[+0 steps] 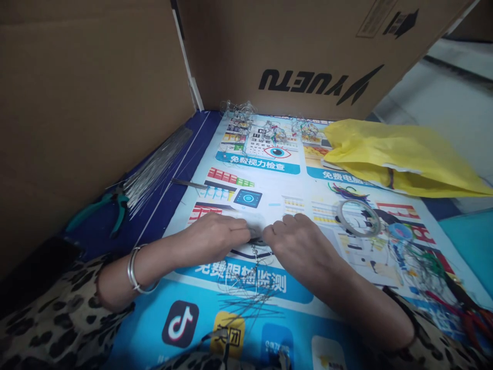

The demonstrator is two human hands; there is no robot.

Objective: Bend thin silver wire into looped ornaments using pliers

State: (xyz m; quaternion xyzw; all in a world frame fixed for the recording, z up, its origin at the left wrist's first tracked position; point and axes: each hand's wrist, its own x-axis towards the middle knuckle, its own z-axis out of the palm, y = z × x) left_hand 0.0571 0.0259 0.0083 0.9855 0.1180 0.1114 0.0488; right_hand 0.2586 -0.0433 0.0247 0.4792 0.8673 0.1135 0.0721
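Close together over the middle of the printed sheet, my left hand [219, 231] and my right hand [298, 239] both have their fingers pinched closed. A small dark piece [256, 235] shows in the gap between the fingertips, too blurred to name. Just under it a thin wire strand [254, 252] with small bright spots hangs or lies. What each fingertip grips is hidden. Below the hands lies a loose bunch of thin cut wires [248, 303]. A silver bangle circles my left wrist.
Teal-handled pliers [115, 208] and a bundle of straight wires [157, 164] lie left. Tangled wire pieces [241, 109] sit at the back, before a cardboard wall [231, 51]. To the right are a tape roll [358, 218], coloured wires [348, 191], red-handled tools [470, 316] and a yellow bag [385, 149].
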